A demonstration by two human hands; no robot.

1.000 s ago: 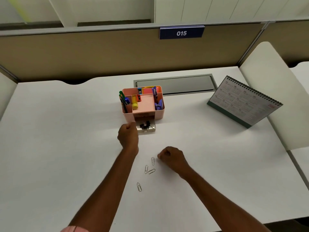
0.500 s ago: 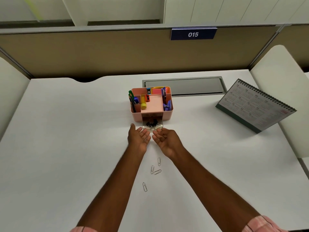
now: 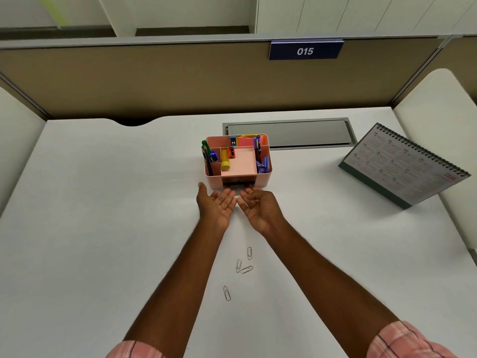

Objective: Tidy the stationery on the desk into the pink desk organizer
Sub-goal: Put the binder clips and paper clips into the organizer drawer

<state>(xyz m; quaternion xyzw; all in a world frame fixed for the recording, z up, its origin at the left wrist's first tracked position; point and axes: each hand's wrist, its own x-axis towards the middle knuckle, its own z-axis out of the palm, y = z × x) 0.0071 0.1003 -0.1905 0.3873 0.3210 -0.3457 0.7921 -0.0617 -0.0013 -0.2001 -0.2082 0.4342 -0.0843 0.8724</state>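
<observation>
At the middle of the white worktop (image 3: 103, 202) stands the pink desk organizer (image 3: 265, 177), a rounded-corner box of pale salmon plastic split into several open-topped compartments, with a low slot in its front wall where a drawer sits; what the drawer holds is too dark to tell. The left-hand compartments hold green pens (image 3: 206, 156) standing tilted and a blue-capped tube (image 3: 213, 156). Next to these a yellow glue stick (image 3: 225, 161) leans with a small orange item (image 3: 231, 152) beside it. The wide central tray (image 3: 241, 164) shows only its pink floor. At the back are a small blue stapler-like piece (image 3: 233, 141) and coloured sticky notes (image 3: 251, 139) in orange and pink. The right-hand compartments hold a purple pen (image 3: 257, 146) and a purple punch-like tool (image 3: 263, 165).

Just in front of the organizer, both hands lie palm up, fingers spread and holding nothing. The left hand (image 3: 216, 205) has its fingertips near the drawer front; the right hand (image 3: 259, 206) lies just beside it, fingers slightly curled, the two nearly touching at the fingertips.

Nearer the person, between the forearms, four paper clips rest loose on the worktop: three paper clips (image 3: 244, 262) grouped close together and a single paper clip (image 3: 227, 293) a little apart, closer to the camera.

A spiral-bound desk calendar (image 3: 402, 164) stands well to the right, and a grey cable hatch (image 3: 289, 133) is set into the worktop behind the organizer.
</observation>
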